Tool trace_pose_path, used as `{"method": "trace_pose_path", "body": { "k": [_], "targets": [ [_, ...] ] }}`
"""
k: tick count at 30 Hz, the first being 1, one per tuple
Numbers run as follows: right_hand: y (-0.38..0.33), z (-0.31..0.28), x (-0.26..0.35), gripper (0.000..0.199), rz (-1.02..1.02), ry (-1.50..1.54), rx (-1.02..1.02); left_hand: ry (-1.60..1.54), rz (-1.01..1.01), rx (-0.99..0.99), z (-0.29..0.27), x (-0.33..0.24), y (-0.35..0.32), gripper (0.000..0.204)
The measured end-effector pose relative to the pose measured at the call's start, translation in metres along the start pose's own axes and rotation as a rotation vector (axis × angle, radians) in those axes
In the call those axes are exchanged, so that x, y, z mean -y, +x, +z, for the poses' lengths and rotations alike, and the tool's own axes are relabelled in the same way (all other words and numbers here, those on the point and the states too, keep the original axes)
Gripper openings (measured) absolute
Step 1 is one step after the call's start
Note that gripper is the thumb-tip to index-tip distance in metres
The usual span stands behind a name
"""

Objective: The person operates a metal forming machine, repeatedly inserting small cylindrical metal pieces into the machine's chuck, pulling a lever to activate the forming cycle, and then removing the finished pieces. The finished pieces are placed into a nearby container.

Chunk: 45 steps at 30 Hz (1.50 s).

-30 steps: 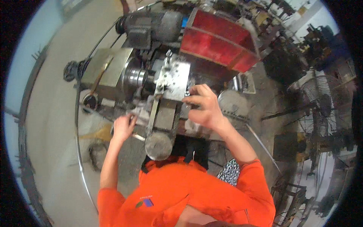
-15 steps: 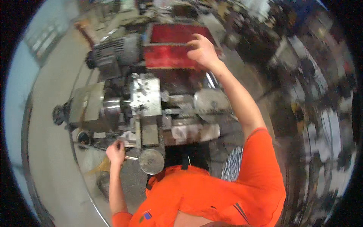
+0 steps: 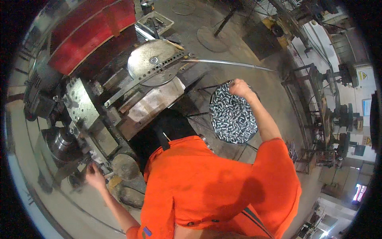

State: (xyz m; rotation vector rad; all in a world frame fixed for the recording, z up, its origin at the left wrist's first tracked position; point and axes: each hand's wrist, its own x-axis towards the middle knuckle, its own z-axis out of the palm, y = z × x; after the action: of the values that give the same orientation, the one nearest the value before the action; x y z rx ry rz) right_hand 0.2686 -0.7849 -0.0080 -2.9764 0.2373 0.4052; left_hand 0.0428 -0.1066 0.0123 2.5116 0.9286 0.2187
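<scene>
- Our right hand (image 3: 238,87) dips its curled grip into the basket of small metal pieces (image 3: 232,115), at 2 o'clock from our orange shirt (image 3: 215,191).
- Left hand (image 3: 94,175) at 8 o'clock, grip closed near the lathe (image 3: 83,115) handwheel (image 3: 124,167); can't tell on what.
- Red guard (image 3: 87,32) at 11.

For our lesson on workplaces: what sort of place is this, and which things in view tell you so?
Most likely a metalworking shop. A grey machine tool with a round metal plate stands before the person, the right hand reaches into a bin of small metal parts, and more machines stand behind.
</scene>
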Motion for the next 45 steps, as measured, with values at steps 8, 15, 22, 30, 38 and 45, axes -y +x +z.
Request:
{"method": "trace_pose_path", "body": {
  "k": [8,15,22,30,38,45],
  "targets": [
    [-0.002,0.028,-0.053,0.020,0.018,-0.135,-0.004,0.038,0.023,-0.048,-0.009,-0.024,-0.009,0.032],
    [-0.018,0.048,-0.035,0.039,-0.209,-0.082,0.213,0.025,0.009,-0.058,-0.008,-0.015,-0.007,0.029],
    [-0.015,0.059,-0.042,0.053,-0.133,-0.063,0.303,0.061,0.011,-0.060,-0.007,-0.010,-0.005,0.030],
    [-0.019,0.060,-0.018,0.044,-0.031,-0.138,0.174,0.101,-0.051,-0.029,-0.006,-0.009,-0.003,0.033],
    [-0.004,0.074,0.000,0.043,0.068,-0.283,0.183,0.050,-0.067,-0.052,0.001,0.010,0.002,0.033],
    [-0.039,0.038,0.002,0.050,-0.021,0.131,-0.172,-0.296,0.037,0.177,-0.023,-0.007,0.004,0.023]
  ]
}}
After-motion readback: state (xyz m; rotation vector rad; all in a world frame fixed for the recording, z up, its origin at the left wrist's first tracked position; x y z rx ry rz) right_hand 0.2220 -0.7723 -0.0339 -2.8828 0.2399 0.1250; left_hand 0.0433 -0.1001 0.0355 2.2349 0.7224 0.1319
